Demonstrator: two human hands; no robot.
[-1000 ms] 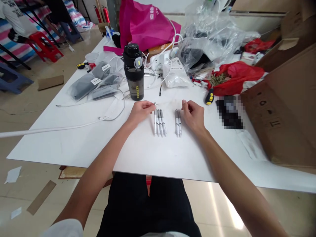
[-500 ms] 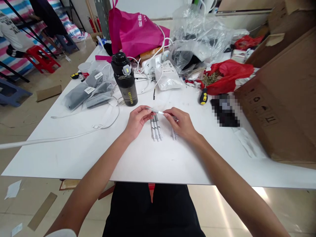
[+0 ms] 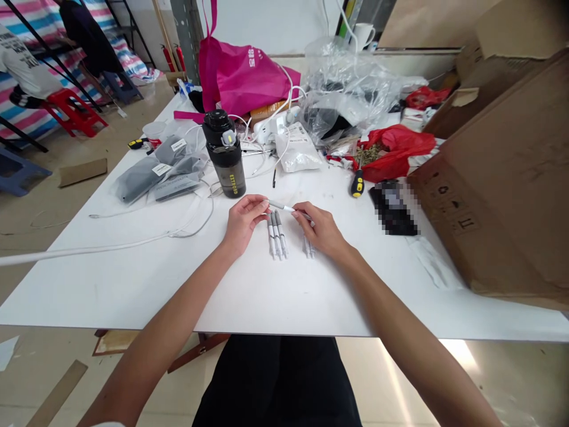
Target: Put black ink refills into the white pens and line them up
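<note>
A grey-and-white pen (image 3: 281, 206) lies almost level between my hands, just above the table. My left hand (image 3: 243, 225) pinches its grey end between thumb and fingers. My right hand (image 3: 323, 230) is closed on the other end, its fingertips around the white part. Below the held pen, several similar pens (image 3: 277, 237) rest side by side on the white table (image 3: 267, 296), white ends toward me. More pens (image 3: 309, 248) lie beside my right hand, which partly covers them.
A black drink bottle (image 3: 226, 157) stands beyond my left hand, near bagged dark items (image 3: 151, 172) and white cables (image 3: 195, 228). A screwdriver (image 3: 357, 184), a red plastic bag (image 3: 395, 151) and a large cardboard box (image 3: 498, 196) are to the right. A magenta bag (image 3: 249, 77) sits behind.
The camera view has shifted a little. Both hands still grip the pen, and the left fingers sit farther toward its end, showing more of its grey part.
</note>
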